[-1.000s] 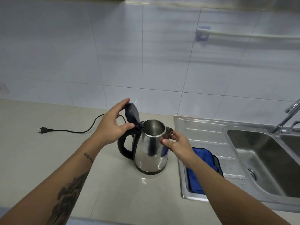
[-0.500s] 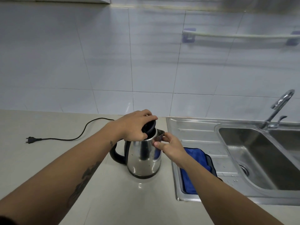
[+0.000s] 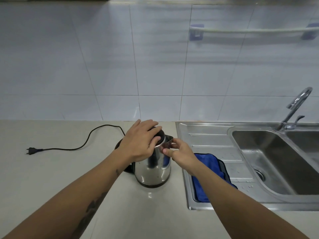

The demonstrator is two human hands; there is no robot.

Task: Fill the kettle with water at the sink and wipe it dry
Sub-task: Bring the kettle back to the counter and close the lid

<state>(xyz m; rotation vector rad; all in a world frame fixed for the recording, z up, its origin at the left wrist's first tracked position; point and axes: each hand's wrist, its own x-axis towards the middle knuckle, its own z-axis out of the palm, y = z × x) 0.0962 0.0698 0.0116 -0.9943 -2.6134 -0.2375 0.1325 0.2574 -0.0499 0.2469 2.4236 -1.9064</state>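
A shiny steel kettle [image 3: 151,171] with a black handle stands upright on the beige counter [image 3: 51,178], just left of the sink unit. Its black lid [image 3: 161,135] is down on the opening. My left hand [image 3: 138,142] lies flat over the lid and presses on it. My right hand [image 3: 181,152] pinches the kettle's spout between thumb and fingers. A blue cloth [image 3: 207,163] lies on the steel drainboard [image 3: 207,135], partly hidden by my right forearm. The sink basin [image 3: 276,161] and faucet [image 3: 296,106] are at the right.
A black power cord [image 3: 89,140] runs left from behind the kettle to a plug [image 3: 32,150] lying on the counter. A towel rail [image 3: 250,31] is fixed to the tiled wall above the sink.
The lid stood open a second ago with my left hand on it. My left hand has swung it down and now presses it onto the kettle. My right hand stayed at the spout.
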